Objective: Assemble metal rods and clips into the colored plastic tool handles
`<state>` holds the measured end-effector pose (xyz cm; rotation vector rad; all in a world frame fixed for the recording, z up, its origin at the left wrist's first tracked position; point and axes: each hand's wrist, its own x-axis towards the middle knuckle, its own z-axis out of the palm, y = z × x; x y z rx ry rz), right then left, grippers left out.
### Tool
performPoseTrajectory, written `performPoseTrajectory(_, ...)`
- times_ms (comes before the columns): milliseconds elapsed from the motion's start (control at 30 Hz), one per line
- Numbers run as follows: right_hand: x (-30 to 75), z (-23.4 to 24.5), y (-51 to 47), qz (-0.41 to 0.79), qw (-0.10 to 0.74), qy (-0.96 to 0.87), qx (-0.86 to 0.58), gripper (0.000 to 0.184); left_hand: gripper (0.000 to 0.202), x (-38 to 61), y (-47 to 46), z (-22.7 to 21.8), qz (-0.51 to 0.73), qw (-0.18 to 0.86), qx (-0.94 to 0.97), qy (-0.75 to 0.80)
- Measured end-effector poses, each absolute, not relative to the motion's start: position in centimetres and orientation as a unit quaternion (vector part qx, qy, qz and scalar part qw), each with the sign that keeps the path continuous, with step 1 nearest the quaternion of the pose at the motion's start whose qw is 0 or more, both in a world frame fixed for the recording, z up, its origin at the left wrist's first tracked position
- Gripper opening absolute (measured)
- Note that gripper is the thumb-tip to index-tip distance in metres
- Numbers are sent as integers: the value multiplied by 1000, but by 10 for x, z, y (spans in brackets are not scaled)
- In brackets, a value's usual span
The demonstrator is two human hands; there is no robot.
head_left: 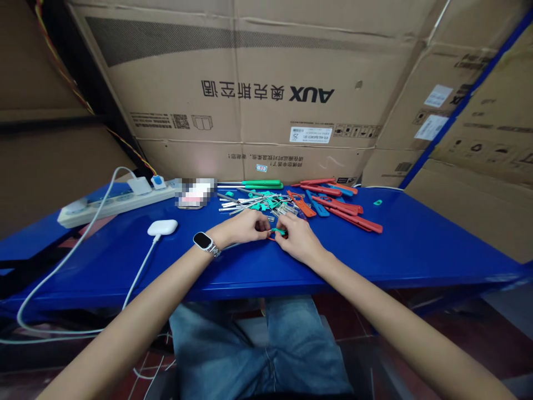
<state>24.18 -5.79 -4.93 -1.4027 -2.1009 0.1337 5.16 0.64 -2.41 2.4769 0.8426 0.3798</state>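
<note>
My left hand (249,226), with a watch on its wrist, is closed with its fingertips pinched near the front of the blue table. My right hand (298,236) is also closed, its fingertips almost meeting the left ones. Between them shows a small green plastic piece (278,230), pinched in my right fingers. An orange-red loop-shaped part (272,239) sits just below it at the fingertips; which hand grips it is hard to tell. What my left fingers hold is mostly hidden. Right behind the hands lies a pile of thin metal parts and green pieces (260,201).
Red plastic handles (350,214) lie right of the pile, with orange (303,204) and blue ones (317,204). Green-handled tools (262,184) lie at the back. Leftward are a blurred phone (195,193), a white earbud case (162,227) on a cable, and a power strip (119,204). Cardboard (250,122) walls the back.
</note>
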Motion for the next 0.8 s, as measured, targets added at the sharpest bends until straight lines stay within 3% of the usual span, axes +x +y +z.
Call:
performPoseTrajectory(133,244,-51,-55,56,312,-793,-521,7,16,57,11,-11,70,229,916,322)
performPoseTrajectory(400,242,-49,-55,62,299,-789,-532,7,9,70,-6,-2,39,6,933,359)
performPoseTrajectory(600,240,-48,-56,53,299,-782,-544,7,12,65,1,-7,47,-21,937,345)
performPoseTrajectory(800,241,-49,-56,51,304,-784,-538,6,8,54,-7,-16,151,-26,952,266)
